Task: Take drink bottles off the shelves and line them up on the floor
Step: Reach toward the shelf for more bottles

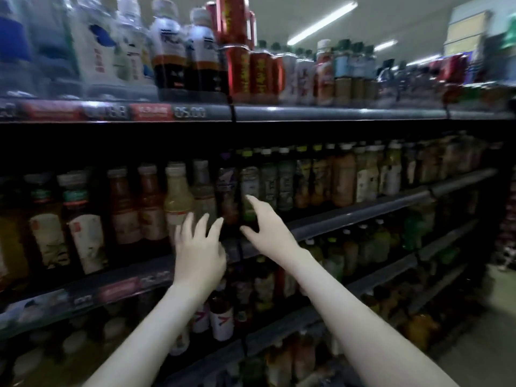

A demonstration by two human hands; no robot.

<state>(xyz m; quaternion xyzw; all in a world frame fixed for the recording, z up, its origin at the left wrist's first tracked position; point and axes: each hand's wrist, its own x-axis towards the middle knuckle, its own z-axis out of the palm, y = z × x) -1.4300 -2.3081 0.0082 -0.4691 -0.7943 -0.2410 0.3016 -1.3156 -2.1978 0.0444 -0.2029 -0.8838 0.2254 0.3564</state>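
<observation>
From the head camera, blurred by motion, both bare arms reach up to the middle shelf point(363, 213), whose grey front rail runs across the frame. The left hand point(199, 251) is raised in front of this shelf's rail with its fingers point(184, 227) spread apart and holding nothing. They lie over the foot of a pale yellow bottle point(177, 196) and a clear bottle point(203, 191) standing on the shelf. The right hand point(269, 231) is just to the right of it, at the same shelf. Its forefinger is stretched up and its thumb held low, so the hand gapes wide on either side of a dark bottle with a green cap point(249, 180). The blur hides whether the fingertips touch the bottle, but the hand has not closed round it. That bottle stands upright in the row on the middle shelf, between a purple-labelled bottle point(226, 188) and further dark bottles. Red-brown bottles point(121, 208) stand further left on the same shelf. Above the middle shelf, the top shelf point(335, 113) carries red cans point(237, 74) and price tags point(150, 112). Below it stand white-labelled bottles point(222, 317). A strip of pale floor point(488, 331) shows at the shelf's far right end.
</observation>
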